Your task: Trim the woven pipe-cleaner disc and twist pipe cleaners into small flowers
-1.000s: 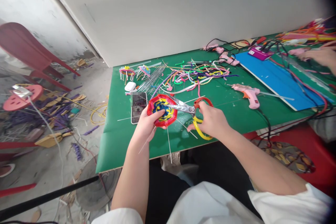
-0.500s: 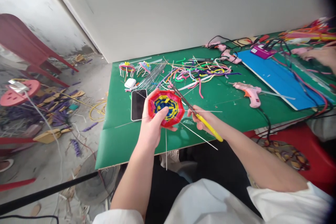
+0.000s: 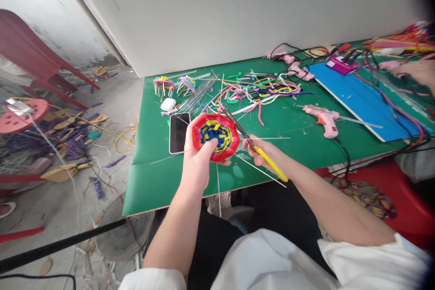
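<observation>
My left hand [image 3: 197, 154] grips a round woven piece [image 3: 217, 122], thumb on its blue middle. Yellow and red rings surround that middle, and thin pale rods [image 3: 265, 171] stick out around the rim. In my right hand [image 3: 261, 152] is a pair of pliers or scissors with yellow handles [image 3: 273, 165]. Its dark metal end lies along the right side of the rim; whether the tips touch a rod I cannot tell. A black-screened phone [image 3: 179, 133] lies just left of the woven piece, and a white earbud case [image 3: 168, 104] sits behind it.
On the green table [image 3: 152, 190] lie coloured pipe cleaners [image 3: 261, 93], a bundle of thin rods [image 3: 199, 95] and two small woven umbrellas [image 3: 163, 86]. A pink glue gun [image 3: 322, 118] with a cable lies right, beside a blue board [image 3: 356, 99]. Another person's hand [image 3: 421, 77] shows far right.
The woven piece has turned or tilted slightly, and its protruding rods have shifted with it. Both hands keep their hold, and the yellow-handled tool stays beside the rim.
</observation>
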### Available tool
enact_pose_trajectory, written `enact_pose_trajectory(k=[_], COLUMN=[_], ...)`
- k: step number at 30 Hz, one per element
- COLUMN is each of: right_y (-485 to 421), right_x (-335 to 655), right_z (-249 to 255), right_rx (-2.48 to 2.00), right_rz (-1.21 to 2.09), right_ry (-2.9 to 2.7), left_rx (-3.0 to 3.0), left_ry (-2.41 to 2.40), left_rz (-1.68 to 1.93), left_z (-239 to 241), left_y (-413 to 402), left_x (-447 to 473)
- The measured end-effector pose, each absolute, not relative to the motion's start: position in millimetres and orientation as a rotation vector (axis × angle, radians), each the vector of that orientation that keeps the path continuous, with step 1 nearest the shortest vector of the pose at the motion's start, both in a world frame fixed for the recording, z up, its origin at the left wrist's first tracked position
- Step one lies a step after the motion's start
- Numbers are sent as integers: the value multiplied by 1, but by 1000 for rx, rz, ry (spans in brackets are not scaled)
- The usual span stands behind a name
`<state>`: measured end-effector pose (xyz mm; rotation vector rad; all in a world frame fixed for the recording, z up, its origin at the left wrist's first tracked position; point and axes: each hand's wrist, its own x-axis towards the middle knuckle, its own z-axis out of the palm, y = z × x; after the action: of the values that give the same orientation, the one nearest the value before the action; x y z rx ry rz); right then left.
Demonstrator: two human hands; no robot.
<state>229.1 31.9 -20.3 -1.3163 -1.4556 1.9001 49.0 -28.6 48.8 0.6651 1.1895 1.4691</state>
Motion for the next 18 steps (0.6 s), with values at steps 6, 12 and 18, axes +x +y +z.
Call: enact_pose_trajectory(k=[6,12,18], right_y=[30,31,30], right_x=[227,224,224], right_z=[-18,-14,-13], right_rx=[-1254,-1272,-1298], right_rz=[1948,1976,2007], right_ry=[-1352,-1269,-1278], left_rx=[688,725,723], left_ry=[1163,1149,1149], left_rz=[1469,1510,1520], left_z=[44,38,38], left_y=[-27,-27,-27], left_x=[49,49,48])
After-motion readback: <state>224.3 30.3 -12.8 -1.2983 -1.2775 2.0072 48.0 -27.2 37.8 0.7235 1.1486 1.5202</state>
